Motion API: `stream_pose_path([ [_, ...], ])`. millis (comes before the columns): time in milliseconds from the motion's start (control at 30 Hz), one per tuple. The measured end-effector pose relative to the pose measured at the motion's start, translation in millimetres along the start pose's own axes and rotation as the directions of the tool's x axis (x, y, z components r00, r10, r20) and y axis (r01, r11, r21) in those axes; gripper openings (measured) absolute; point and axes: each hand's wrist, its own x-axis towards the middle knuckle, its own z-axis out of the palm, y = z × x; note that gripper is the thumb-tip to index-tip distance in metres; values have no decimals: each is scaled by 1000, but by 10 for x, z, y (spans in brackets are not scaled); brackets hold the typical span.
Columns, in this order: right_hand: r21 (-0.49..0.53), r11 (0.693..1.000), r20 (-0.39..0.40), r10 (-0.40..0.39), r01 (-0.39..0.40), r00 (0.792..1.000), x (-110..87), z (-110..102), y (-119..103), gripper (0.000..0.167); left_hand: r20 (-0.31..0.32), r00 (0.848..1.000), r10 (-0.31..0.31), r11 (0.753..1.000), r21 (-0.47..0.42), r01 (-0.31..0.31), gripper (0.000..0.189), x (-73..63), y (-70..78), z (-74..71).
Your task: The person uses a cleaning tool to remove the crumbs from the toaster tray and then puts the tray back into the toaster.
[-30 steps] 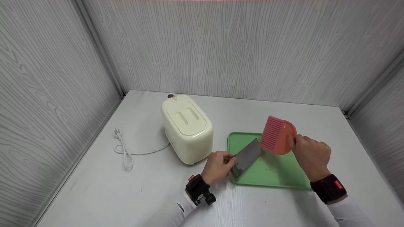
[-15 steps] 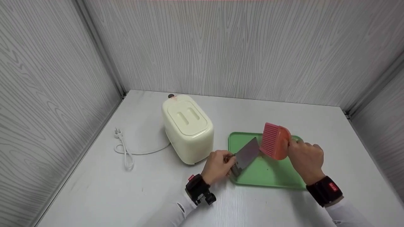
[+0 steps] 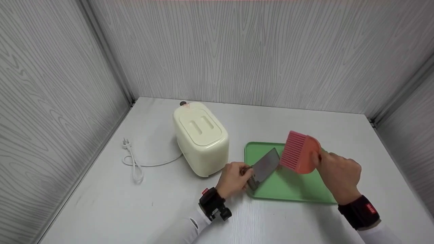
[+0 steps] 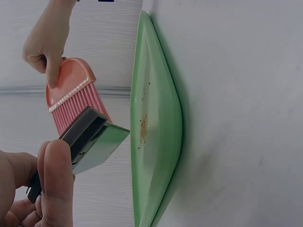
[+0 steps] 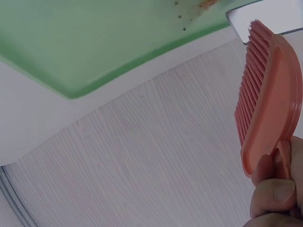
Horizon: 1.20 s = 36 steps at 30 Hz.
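Observation:
In the head view my left hand (image 3: 234,178) pinches the dark end of a toaster crumb tray (image 3: 266,164), a thin shiny metal plate held tilted above the left part of a green tray (image 3: 288,189). My right hand (image 3: 340,174) grips the handle of a small orange hand brush (image 3: 308,157) with pink bristles (image 3: 292,150). The bristle tips are at the crumb tray's far right corner; whether they touch it I cannot tell. Brown crumbs (image 4: 143,127) lie on the green tray in the left wrist view.
A cream toaster (image 3: 203,139) with a lidded top stands left of the green tray, close to my left hand. Its white cord and plug (image 3: 127,144) lie on the white table (image 3: 101,210) farther left. Wood-patterned panels (image 3: 237,51) enclose the back and sides.
The brush went left and down toward the crumb tray, then moved back a little to the right. My left hand and the crumb tray stay nearly still.

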Motion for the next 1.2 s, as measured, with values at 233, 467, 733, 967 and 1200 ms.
stream_pose_path([
  [233, -25, 998, -19, -56, 56, 998, -49, -12, -188, 56, -3, 1000, 1, 1000, -4, -1, 13, -5, 20, 2],
  [467, -58, 991, 59, -118, 121, 991, -80, 31, -262, 46, -4, 1000, 10, 1000, -1, -10, 13, -11, 27, 7],
  [733, -131, 979, 54, -150, 156, 987, -73, 123, -199, 44, -9, 999, 34, 999, 1, -34, 14, -14, 31, 8],
  [967, -116, 984, 72, -127, 135, 989, -63, 173, -124, 37, -4, 999, 33, 999, 5, -33, 13, -16, 19, 14],
  [1200, -112, 991, 20, -66, 67, 998, -51, 188, -44, 39, 1, 1000, 9, 1000, -4, -9, 13, -17, 27, -4],
])
